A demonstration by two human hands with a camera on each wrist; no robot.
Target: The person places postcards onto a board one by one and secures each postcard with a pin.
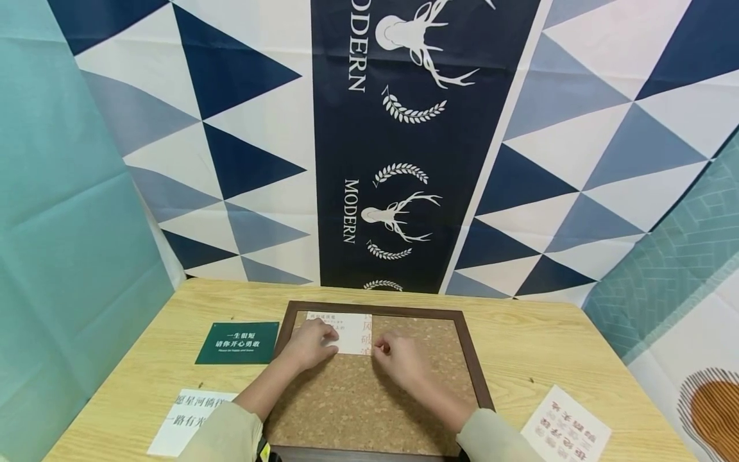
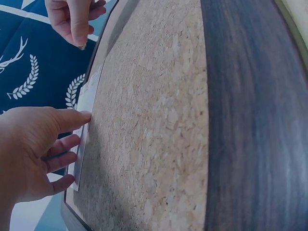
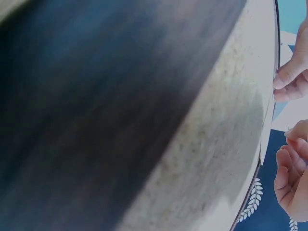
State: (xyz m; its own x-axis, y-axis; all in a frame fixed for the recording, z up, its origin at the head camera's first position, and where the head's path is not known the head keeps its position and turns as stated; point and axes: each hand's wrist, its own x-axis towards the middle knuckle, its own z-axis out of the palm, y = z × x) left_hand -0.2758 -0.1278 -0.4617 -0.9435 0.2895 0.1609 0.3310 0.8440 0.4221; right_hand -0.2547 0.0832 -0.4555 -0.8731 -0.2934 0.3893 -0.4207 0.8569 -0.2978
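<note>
A white card (image 1: 349, 340) with red and grey printed characters lies at the upper left of a dark-framed cork board (image 1: 369, 404). My left hand (image 1: 312, 344) rests on the card's left part, thumb apart from the other fingers. In the left wrist view its thumb touches the near edge of the card (image 2: 86, 102). Close to the card's right edge, my right hand (image 1: 402, 360) has thumb and forefinger pinched together. A tiny gold-coloured tack (image 2: 82, 47) shows at those fingertips, mostly hidden by them. The other right fingers are curled in.
Left of the board, a green card (image 1: 239, 343) lies on the wooden table (image 1: 554, 346), with a white lettered card (image 1: 185, 417) nearer, partly under the left sleeve. On the right is a white card with red print (image 1: 567, 427). A patterned cloth (image 1: 260, 160) hangs behind the table.
</note>
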